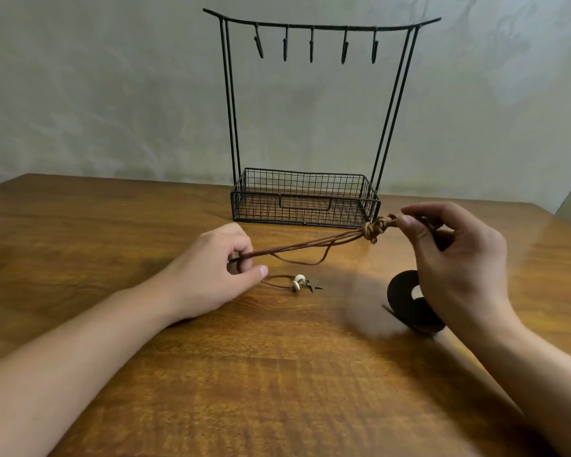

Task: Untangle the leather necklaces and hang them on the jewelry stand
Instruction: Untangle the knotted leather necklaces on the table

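brown leather cords stretched taut above the table between both hands, several strands running side by side. one strand sags in a loop below the rest, apart from the tabletop or just grazing it; cannot tell which. knot, a tight tan-brown tangle, sits at the right end of the strands, just beside the right fingertips.

left hand: fingers curled, pinching the left end of the strands between thumb and index; wrist resting on the table. a thin cord continues below this hand to cream beads and a small dark star-shaped pendant, all lying on the wood.

right hand: raised off the table, thumb and forefinger pinching the cord just past the knot, other fingers loosely curled.

dark ring-shaped pendant below the right hand, partly hidden by the palm, blurred; whether it hangs or rests on the table cannot be told.

black wire jewelry stand upright behind the cords, five hooks on the top bar, all bare; mesh basket at its base. wooden table; pale wall behind.
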